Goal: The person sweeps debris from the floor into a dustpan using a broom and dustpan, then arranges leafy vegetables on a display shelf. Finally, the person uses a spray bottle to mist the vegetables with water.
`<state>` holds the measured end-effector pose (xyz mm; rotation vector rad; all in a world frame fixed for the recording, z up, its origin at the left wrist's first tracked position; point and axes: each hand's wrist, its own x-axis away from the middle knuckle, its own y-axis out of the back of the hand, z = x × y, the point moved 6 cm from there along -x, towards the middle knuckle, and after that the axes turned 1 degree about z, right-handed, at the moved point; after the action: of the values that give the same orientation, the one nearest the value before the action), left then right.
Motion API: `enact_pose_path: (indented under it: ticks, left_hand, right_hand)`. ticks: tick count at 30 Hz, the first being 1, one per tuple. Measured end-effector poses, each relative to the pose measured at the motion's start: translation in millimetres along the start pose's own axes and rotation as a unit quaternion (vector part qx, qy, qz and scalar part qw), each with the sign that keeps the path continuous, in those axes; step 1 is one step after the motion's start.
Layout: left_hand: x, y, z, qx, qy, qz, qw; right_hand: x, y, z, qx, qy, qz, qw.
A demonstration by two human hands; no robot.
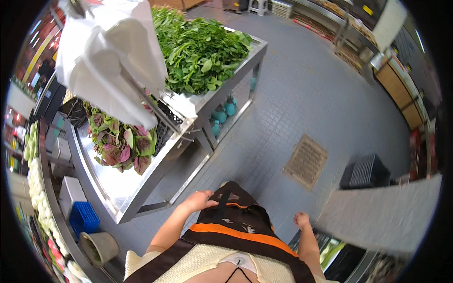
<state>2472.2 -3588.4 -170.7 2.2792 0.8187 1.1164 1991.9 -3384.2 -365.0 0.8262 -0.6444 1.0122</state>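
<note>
We look straight down our own front, and both our arms hang low beside the body. Our left arm comes in from the lower edge, bare to the elbow, bent slightly and angled forward and inward; the left hand (pixel 199 200) lies palm down with the fingers loosely spread, touching the upper left edge of the dark brown apron (pixel 236 221) with its orange band. It grips nothing; the fingers rest relaxed and open on the cloth. Our right arm drops almost straight, held a little out from the hip; the right hand (pixel 301 219) is curled into a loose fist, knuckles up, just beside the apron's right edge and holding nothing that we can see.

The left hand sits near the front corner of a steel table (pixel 118 188), but apart from it. On that table lies a bunch of red and green leaves (pixel 125 144), and behind it a black crate (pixel 166 125) partly under a hanging bundle of white plastic bags (pixel 108 56). A higher steel table carries a big heap of green leafy vegetables (pixel 200 52). On the grey tiled floor (pixel 302 94), well ahead of the right hand, lies a floor drain grate (pixel 306 161).
</note>
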Motion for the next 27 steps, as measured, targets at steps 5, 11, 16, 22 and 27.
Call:
enact_pose_path:
  ticks: [5, 11, 16, 22, 27]
  left_hand:
    - [-117, 37, 18, -0.101, 0.064, 0.03, 0.992]
    - [-288, 160, -45, -0.03, 0.031, -0.065, 0.997]
    - [-420, 266, -120, -0.082, -0.079, -0.064, 0.991]
    - [-559, 354, -169, -0.006, -0.083, -0.215, 0.973]
    - [-622, 374, -186, 0.1, 0.0, -0.377, 0.921]
  right_hand:
    - [-87, -38, 242, -0.013, 0.142, 0.013, 0.99]
    - [-206, -50, 360, 0.106, 0.168, 0.127, 0.972]
    - [-243, 1, 425, 0.057, 0.066, 0.1, 0.991]
    - [-365, 103, 406, 0.031, -0.114, -0.005, 0.993]
    - [-451, 174, 540, 0.164, -0.096, 0.033, 0.981]
